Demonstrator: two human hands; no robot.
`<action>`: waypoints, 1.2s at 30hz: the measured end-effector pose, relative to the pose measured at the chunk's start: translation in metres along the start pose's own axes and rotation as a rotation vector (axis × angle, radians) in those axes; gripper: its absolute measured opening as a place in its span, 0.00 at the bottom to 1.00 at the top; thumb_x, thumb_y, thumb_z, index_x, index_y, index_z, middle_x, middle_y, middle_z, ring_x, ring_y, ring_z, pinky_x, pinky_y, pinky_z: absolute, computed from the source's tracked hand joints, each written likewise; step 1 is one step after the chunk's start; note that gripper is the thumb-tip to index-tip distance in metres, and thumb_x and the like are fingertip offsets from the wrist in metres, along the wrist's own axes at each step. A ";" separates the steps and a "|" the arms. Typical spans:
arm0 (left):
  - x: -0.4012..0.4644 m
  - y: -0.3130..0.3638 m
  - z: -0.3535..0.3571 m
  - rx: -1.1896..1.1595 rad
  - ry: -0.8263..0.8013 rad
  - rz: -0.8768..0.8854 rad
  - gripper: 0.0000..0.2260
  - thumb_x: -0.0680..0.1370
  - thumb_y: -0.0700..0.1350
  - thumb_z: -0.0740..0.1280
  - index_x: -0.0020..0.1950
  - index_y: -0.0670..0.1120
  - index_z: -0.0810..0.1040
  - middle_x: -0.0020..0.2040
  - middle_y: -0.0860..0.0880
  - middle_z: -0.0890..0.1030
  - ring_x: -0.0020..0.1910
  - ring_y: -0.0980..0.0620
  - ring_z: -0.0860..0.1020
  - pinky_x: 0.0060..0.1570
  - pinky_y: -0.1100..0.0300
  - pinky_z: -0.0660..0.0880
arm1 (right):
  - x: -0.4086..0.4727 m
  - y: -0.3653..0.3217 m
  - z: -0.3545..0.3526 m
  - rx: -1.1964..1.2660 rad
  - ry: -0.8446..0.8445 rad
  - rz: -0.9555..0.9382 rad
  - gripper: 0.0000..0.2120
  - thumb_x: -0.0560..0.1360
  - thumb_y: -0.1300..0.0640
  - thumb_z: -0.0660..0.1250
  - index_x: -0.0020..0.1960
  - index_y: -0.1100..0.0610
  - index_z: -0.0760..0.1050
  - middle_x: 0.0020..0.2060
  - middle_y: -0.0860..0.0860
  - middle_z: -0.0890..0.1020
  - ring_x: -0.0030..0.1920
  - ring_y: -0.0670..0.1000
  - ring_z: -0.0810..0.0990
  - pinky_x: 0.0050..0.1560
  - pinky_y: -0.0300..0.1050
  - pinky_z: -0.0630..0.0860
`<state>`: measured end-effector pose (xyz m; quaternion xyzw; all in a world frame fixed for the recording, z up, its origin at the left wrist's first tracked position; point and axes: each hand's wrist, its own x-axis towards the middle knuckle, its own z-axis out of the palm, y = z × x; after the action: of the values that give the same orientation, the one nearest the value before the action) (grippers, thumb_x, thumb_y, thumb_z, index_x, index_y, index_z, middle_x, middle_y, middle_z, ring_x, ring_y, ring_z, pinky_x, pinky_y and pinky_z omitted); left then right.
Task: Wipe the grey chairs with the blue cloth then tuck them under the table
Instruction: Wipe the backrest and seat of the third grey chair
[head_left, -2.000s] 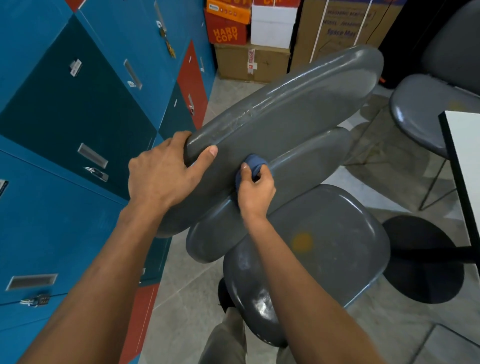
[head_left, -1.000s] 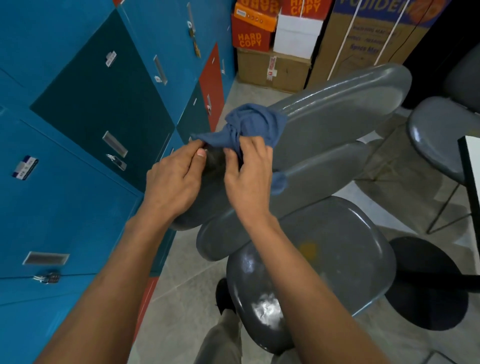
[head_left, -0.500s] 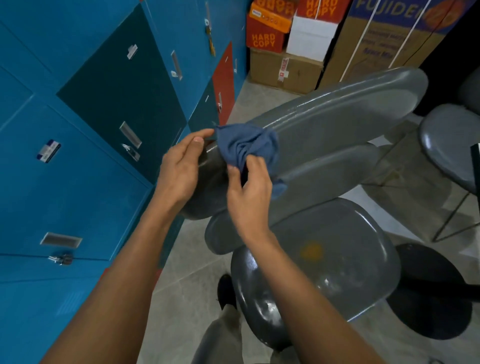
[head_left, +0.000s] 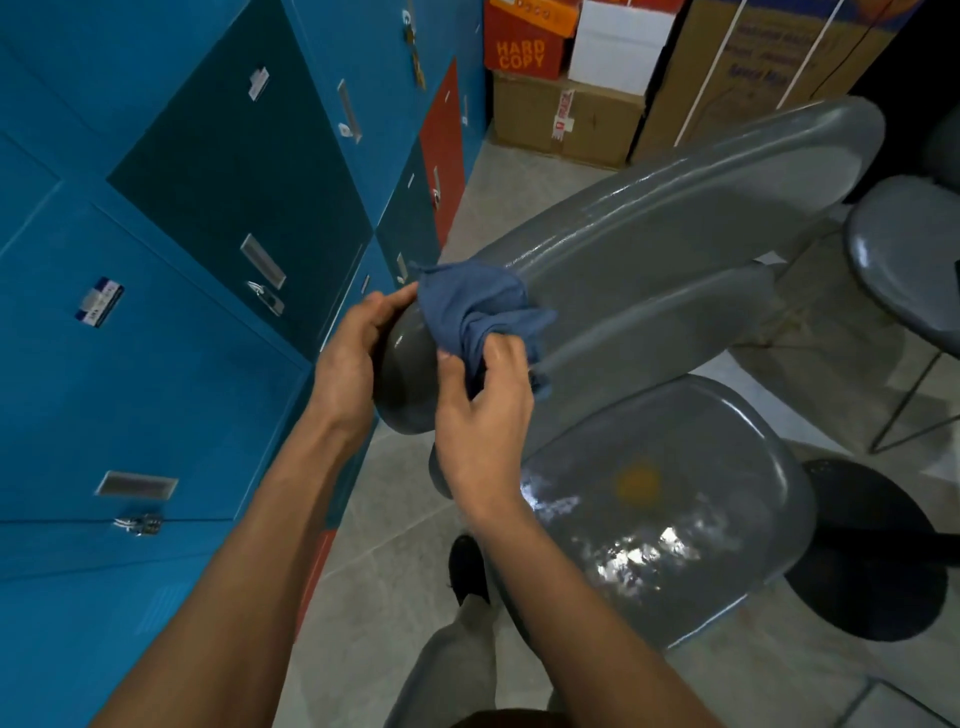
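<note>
Blue lockers (head_left: 156, 338) filled the left side, cardboard boxes (head_left: 566, 111) stacked at the far end. Grey chair (head_left: 670, 499) stood just beside the lockers, seat glossy with an orange spot; its upper backrest bar (head_left: 675, 228) ran up to the right. A second grey chair (head_left: 909, 260) sat at the right edge. Left hand (head_left: 348, 364) curled round the near end of the backrest bar, gripping it. Right hand (head_left: 485, 410) pinched the bunched blue cloth (head_left: 475, 306), which lay draped against that same bar end, just beside the left fingers.
</note>
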<state>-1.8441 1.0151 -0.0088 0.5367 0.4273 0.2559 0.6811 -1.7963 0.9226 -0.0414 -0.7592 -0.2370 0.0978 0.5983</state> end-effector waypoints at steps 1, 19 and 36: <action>0.000 -0.001 -0.002 0.016 -0.011 0.008 0.19 0.87 0.47 0.52 0.64 0.46 0.81 0.55 0.55 0.87 0.56 0.59 0.83 0.55 0.66 0.77 | 0.009 -0.002 -0.001 0.002 0.020 -0.002 0.12 0.78 0.62 0.68 0.42 0.53 0.67 0.43 0.47 0.70 0.43 0.47 0.71 0.45 0.35 0.66; 0.003 -0.017 -0.005 -0.068 0.028 0.001 0.22 0.87 0.49 0.49 0.63 0.44 0.81 0.57 0.51 0.86 0.58 0.55 0.83 0.58 0.62 0.77 | 0.043 -0.005 -0.011 -0.032 0.103 -0.037 0.11 0.78 0.59 0.68 0.42 0.53 0.66 0.41 0.47 0.70 0.42 0.49 0.71 0.43 0.39 0.65; 0.006 -0.028 -0.009 -0.086 0.022 -0.034 0.22 0.87 0.51 0.51 0.65 0.46 0.82 0.62 0.47 0.85 0.65 0.49 0.80 0.73 0.47 0.71 | 0.018 0.044 0.008 0.184 0.154 0.398 0.10 0.83 0.57 0.62 0.48 0.43 0.67 0.48 0.46 0.75 0.48 0.37 0.75 0.52 0.32 0.70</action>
<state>-1.8519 1.0166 -0.0376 0.4968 0.4324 0.2681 0.7031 -1.7734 0.9302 -0.0833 -0.7384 -0.0263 0.1771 0.6501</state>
